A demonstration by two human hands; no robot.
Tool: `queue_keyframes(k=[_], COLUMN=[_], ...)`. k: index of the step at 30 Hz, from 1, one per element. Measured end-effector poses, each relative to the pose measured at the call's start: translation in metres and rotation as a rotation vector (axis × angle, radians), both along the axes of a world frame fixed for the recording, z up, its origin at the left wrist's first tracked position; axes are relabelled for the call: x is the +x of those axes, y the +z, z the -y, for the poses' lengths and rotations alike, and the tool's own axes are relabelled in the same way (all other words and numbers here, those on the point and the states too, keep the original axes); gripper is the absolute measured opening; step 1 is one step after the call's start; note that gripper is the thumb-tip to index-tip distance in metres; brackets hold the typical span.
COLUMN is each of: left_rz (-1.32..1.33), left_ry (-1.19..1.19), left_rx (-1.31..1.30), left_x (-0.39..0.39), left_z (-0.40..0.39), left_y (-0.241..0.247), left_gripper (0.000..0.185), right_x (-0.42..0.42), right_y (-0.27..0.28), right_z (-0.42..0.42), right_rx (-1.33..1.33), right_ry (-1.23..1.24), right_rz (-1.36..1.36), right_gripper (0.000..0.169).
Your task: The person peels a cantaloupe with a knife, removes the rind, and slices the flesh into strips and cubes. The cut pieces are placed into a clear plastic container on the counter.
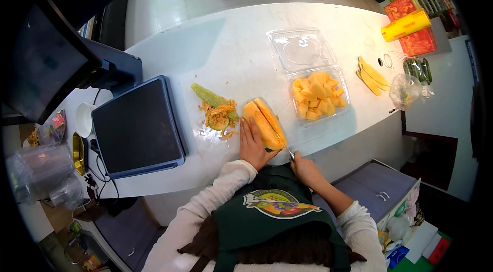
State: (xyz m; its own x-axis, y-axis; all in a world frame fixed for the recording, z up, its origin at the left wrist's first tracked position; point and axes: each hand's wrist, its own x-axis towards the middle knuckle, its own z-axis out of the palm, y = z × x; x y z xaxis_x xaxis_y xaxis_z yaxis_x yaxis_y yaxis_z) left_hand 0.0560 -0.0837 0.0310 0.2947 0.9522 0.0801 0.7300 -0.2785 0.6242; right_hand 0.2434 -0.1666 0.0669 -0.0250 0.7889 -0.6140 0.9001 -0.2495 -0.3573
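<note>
A peeled piece of orange-fleshed melon (257, 118) lies on the white counter (238, 56) before me, with a long lengthwise cut through it. My left hand (252, 143) steadies it from the left side, fingers laid along the flesh. In my right hand (305, 170) is the handle of a knife (290, 153); its blade runs into the near end of the cut and is mostly hidden there. Left of the melon sits a heap of seeds and pulp (221, 114) with a green rind strip (208, 94). Melon chunks (317, 93) fill the base of an open clear plastic clamshell box (304, 50) to the right.
A dark flat-topped device (136, 129) and a monitor (50, 56) stand at the left, beside a white bowl (84, 120) and cables. Yellow rind strips (371, 75), a plastic bag (405, 91) and a yellow roll (406, 25) on a red box (419, 42) are at the right.
</note>
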Motion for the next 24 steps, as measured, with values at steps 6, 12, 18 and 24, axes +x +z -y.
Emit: queue_keyframes(k=[6, 12, 18, 24], left_rz=[-0.049, -0.009, -0.077, -0.232], left_ry=[-0.012, -0.045, -0.176, -0.564], left_rx=[-0.052, -0.069, -0.066, -0.638], left_x=[-0.002, -0.026, -0.031, -0.010], left_z=[-0.007, -0.018, -0.146, -0.212], left_y=[0.006, 0.032, 0.017, -0.004], left_gripper=[0.132, 0.119, 0.057, 0.042], right_x=[0.009, 0.020, 0.020, 0.018], right_y=[-0.042, -0.020, -0.028, -0.021], right_z=[0.007, 0.000, 0.001, -0.004], right_rx=[0.237, 0.215, 0.269, 0.281], right_ry=[-0.031, -0.024, 0.017, 0.079], right_rz=[-0.112, -0.259, -0.150, -0.099], right_gripper=[0.026, 0.032, 0.029, 0.027])
